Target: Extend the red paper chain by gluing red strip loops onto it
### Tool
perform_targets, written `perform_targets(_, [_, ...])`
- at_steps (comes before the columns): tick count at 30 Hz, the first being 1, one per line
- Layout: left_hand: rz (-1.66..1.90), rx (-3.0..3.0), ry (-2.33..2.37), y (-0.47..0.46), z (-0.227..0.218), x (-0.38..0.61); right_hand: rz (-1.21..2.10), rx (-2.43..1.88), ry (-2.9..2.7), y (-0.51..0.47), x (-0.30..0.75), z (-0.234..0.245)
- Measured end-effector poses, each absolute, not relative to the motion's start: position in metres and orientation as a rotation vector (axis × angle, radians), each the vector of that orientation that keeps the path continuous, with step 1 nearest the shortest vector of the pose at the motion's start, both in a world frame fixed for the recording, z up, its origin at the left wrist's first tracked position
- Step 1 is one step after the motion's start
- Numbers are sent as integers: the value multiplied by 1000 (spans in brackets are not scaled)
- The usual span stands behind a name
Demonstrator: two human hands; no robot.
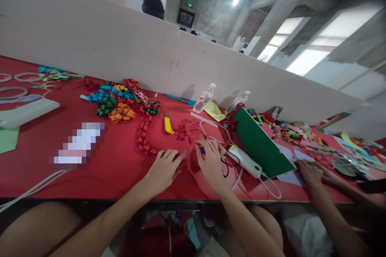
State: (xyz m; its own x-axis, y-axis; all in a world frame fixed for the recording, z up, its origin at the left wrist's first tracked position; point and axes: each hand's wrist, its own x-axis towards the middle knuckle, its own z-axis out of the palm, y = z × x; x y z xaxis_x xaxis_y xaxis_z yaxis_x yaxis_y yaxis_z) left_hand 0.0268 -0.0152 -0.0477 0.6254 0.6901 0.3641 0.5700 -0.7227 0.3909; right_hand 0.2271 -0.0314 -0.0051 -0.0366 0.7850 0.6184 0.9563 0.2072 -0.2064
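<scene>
The two hands seem busy with the red paper chain [142, 138], which curves over the bench [111, 176] to the left hand [164, 168], near a pile of loose red strips [187, 129]; thin paper like this calls for a soft, careful pinch. The left hand is palm down, fingers reaching toward the right hand [211, 162], whose fingers bend down. I cannot tell if either grip holds any paper.

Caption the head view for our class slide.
Left hand near a red paper chain, right hand near red paper strips, yellow box cutter lying beyond on the red table.
</scene>
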Motion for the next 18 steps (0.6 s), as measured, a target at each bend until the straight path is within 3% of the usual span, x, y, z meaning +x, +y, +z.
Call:
perform_targets(5, [1060, 2039, 1010, -10, -44, 29, 139, -1344, -1861, -54, 235, -4])
perform_targets(11, [1141, 1633, 846, -8, -24, 25, 254, -1100, -1984, -67, 231, 7])
perform_targets(15, [1101, 1925, 929, -10, -24, 24, 200, -1105, -1932, -66, 238, 7])
perform_targets(18, [842, 2445, 1002, -8, -35, 25, 143, -1144, -1883, -66, 245, 4])
